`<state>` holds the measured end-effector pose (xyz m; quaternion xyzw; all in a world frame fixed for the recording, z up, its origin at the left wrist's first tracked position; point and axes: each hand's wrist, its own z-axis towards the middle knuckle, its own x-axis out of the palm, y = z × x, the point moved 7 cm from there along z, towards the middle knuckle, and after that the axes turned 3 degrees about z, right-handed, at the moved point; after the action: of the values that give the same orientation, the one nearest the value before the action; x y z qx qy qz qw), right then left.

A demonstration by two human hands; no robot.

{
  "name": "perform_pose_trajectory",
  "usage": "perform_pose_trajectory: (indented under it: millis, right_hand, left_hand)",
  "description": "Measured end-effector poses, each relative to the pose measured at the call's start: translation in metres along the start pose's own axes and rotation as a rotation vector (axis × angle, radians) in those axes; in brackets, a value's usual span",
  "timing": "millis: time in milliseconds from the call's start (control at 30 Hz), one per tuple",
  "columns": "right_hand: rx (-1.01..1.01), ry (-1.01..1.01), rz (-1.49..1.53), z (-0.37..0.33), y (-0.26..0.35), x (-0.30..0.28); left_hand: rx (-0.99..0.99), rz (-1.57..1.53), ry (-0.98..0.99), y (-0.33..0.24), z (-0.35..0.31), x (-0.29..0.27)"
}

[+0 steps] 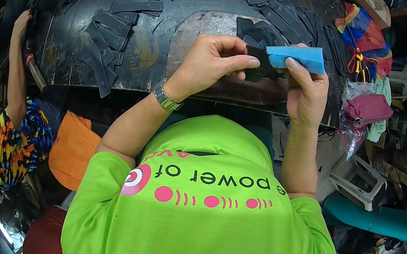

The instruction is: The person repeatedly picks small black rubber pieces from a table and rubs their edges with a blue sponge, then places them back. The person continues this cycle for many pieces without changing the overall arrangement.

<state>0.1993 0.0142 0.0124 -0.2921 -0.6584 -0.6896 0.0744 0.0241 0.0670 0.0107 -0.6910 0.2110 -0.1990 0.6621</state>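
Over the near part of the dark table, my left hand [208,63] pinches a thin black piece [255,66] between thumb and fingers. My right hand [307,93] grips a folded or curled light-blue piece [297,55] that looks like foam, with the thumb pressed on its near face. The blue piece's left end meets or overlaps the black one; whether they touch I cannot tell. Beneath and behind them lie several more black pieces [249,30] on a worn, shiny patch of the table [190,28].
Black strips [108,36] lie fanned across the table's left, with others [286,20] at the back. On the right are pliers [358,61], a maroon pouch [368,110] and a stool [359,180]. Another person's arm [20,64] reaches up at the left.
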Motion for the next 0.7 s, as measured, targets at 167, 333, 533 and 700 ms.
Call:
perform_pose_trajectory:
  millis: [167,333,533,700]
  right_hand:
    - [0.034,0.008,-0.02,-0.004,-0.003,-0.004]
    - [0.093,-0.035,-0.005,-0.005,-0.008,-0.012]
    - [0.043,-0.036,0.033,-0.005,-0.012,-0.007]
    - [-0.002,-0.057,0.045,-0.01,-0.012,-0.003]
  left_hand:
    - [-0.075,-0.129,-0.022,0.011,0.0,-0.004]
    - [-0.108,-0.292,-0.019,0.021,0.004,-0.006]
    - [-0.15,-0.436,-0.025,0.027,0.005,-0.003]
    - [-0.166,-0.556,-0.054,0.03,0.005,-0.001]
